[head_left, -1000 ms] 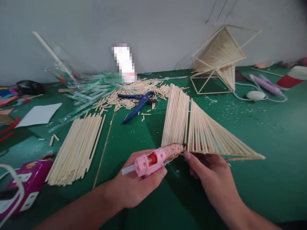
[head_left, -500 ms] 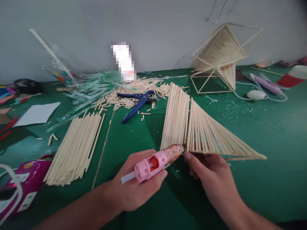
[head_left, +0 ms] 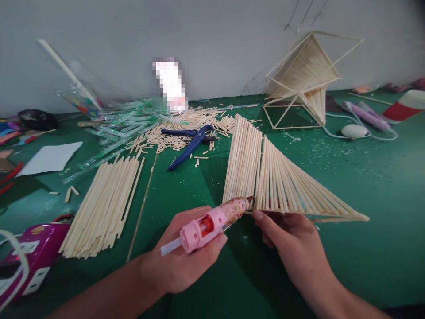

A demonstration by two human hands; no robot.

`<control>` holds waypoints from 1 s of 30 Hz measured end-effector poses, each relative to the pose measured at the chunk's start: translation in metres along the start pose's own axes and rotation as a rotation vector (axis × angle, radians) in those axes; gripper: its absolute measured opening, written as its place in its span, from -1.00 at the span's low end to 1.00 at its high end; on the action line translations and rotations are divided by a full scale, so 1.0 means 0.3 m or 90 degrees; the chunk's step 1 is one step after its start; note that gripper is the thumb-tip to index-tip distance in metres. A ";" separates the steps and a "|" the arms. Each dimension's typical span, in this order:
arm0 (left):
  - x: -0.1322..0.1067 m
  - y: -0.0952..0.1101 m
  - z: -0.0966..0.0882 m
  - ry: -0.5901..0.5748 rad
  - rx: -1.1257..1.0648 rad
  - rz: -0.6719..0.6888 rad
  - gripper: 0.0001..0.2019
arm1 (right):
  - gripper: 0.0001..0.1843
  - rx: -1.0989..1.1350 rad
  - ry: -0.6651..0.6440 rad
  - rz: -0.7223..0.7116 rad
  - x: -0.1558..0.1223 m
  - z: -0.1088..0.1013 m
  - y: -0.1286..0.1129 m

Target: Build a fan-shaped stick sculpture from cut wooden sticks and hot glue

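My left hand (head_left: 186, 257) is wrapped round a pink glue gun (head_left: 212, 223), whose nozzle touches the near edge of a fan-shaped panel of wooden sticks (head_left: 285, 186). My right hand (head_left: 292, 248) grips that same near edge from below, thumb on top. A second flat panel of parallel sticks (head_left: 242, 161) lies against the fan's left side on the green table (head_left: 365, 186).
A pile of long sticks (head_left: 106, 204) lies at the left, blue cutters (head_left: 191, 144) sit among short stick offcuts behind. A finished stick frame (head_left: 303, 82) stands at the back right. A purple box (head_left: 29, 257) is at the near left, clear wrappers (head_left: 122, 126) beyond.
The glue gun has slid slightly left and back along the fan's edge with my left hand. My right hand has barely moved.
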State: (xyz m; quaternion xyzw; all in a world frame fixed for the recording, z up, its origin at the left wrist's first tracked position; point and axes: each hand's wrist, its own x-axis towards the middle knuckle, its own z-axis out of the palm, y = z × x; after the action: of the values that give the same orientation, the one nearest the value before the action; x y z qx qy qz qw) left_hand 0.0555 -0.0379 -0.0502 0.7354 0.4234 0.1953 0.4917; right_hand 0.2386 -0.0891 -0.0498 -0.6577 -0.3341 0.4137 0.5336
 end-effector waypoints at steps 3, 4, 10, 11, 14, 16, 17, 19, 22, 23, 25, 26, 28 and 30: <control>0.008 0.015 0.003 -0.001 -0.031 -0.020 -0.81 | -0.78 0.000 0.004 0.006 -0.001 -0.001 0.001; 0.011 0.024 0.003 -0.009 -0.036 -0.032 -0.80 | -0.78 0.001 0.005 0.008 -0.001 -0.001 0.001; 0.017 0.054 -0.004 -0.038 -0.020 -0.077 -0.83 | -0.74 -0.001 0.000 0.025 -0.003 -0.003 0.001; 0.015 0.051 -0.006 -0.037 -0.015 -0.075 -0.82 | -0.75 0.002 0.002 0.029 -0.003 -0.003 0.004; 0.008 0.036 -0.014 -0.023 0.003 -0.062 -0.84 | -0.76 0.023 0.005 0.041 -0.003 -0.004 0.015; 0.006 0.031 -0.018 -0.018 0.011 -0.052 -0.86 | -0.74 0.035 0.000 0.046 -0.005 -0.006 0.021; 0.007 0.032 -0.019 -0.020 0.010 -0.045 -0.88 | -0.73 0.038 -0.002 0.048 -0.005 -0.006 0.022; 0.010 0.039 -0.018 -0.022 -0.005 -0.039 -0.89 | -0.71 0.040 -0.005 0.053 -0.006 -0.008 0.022; 0.017 0.052 -0.014 -0.007 -0.042 -0.044 -0.89 | -0.71 0.048 -0.008 0.057 -0.006 -0.009 0.018; 0.018 0.056 -0.014 -0.004 -0.048 -0.044 -0.89 | -0.71 0.050 -0.009 0.058 -0.006 -0.009 0.017; 0.021 0.061 -0.014 -0.018 -0.049 -0.042 -0.89 | -0.71 0.049 -0.009 0.058 -0.006 -0.010 0.016; 0.022 0.063 -0.014 -0.027 -0.049 -0.041 -0.90 | -0.71 0.047 -0.008 0.059 -0.006 -0.010 0.016; 0.023 0.066 -0.014 -0.033 -0.050 -0.044 -0.91 | -0.72 0.045 -0.005 0.059 -0.006 -0.010 0.015; 0.023 0.067 -0.011 -0.029 -0.047 -0.044 -0.90 | -0.72 0.048 -0.004 0.057 -0.006 -0.010 0.014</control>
State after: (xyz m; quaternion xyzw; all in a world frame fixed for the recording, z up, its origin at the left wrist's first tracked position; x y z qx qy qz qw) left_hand 0.0656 -0.0336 -0.0318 0.7058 0.4299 0.1767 0.5346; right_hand 0.2404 -0.0929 -0.0534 -0.6497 -0.2903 0.4516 0.5382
